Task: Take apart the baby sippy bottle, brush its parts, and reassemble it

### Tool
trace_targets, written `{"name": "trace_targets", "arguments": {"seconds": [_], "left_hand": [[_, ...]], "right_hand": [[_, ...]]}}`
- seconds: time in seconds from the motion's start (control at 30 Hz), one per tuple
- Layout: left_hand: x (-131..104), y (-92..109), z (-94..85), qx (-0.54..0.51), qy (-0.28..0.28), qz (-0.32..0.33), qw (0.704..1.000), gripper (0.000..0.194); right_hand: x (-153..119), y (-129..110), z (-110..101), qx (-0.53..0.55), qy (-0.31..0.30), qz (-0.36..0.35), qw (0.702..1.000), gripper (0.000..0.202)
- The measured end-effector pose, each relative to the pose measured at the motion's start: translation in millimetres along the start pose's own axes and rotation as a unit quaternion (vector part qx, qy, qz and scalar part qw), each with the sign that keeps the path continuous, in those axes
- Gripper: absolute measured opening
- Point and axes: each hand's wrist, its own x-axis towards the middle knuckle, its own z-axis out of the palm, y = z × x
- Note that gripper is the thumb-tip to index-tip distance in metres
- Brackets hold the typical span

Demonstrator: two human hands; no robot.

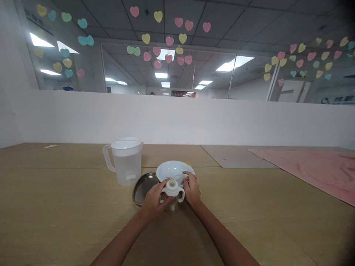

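A baby bottle with a white collar, two white side handles and a clear top stands upright in front of me. My left hand is closed around its left side, the thumb across the front. Beside the right handle is my right hand, its fingers bent together in a pinch. A faint thin line runs from those fingertips over the bowl; whether it is a held object is too small to tell. Just behind the bottle lies a white oval bowl. To the left, a dark metal tray sits partly behind my left hand.
A clear plastic pitcher with a lid stands at the back left. Small yellow and green bits show behind my right hand. A pink cloth covers the right of the wooden table. A white wall borders the back.
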Motion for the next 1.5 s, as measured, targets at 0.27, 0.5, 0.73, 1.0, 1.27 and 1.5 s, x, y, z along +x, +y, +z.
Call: {"name": "trace_targets", "arguments": {"seconds": [0.27,0.5,0.73,1.0,1.27,1.5], "left_hand": [[1,-2,3.0,-0.011,0.002,-0.019,1.0,0.06],[1,1,8.1,-0.047,0.009,-0.042,0.998,0.055],[7,6,4.9,-0.111,-0.007,-0.097,0.989,0.054],[5,4,4.0,-0.077,-0.02,-0.089,0.993,0.071],[4,7,5.7,-0.067,-0.007,-0.062,0.996,0.062],[5,9,3.6,-0.059,-0.011,-0.058,0.996,0.057]], "right_hand": [[12,-23,-23,-0.023,0.013,-0.122,0.992,0.031],[1,-60,-18,0.094,-0.049,-0.174,0.979,0.029],[-1,-54,-17,0.152,-0.08,-0.145,0.974,0.026],[4,-33,-13,0.127,0.039,-0.044,0.99,0.03],[1,-48,-18,0.093,-0.003,-0.226,0.97,0.038],[6,-32,-21,0.101,0.041,-0.084,0.99,0.031]]}}
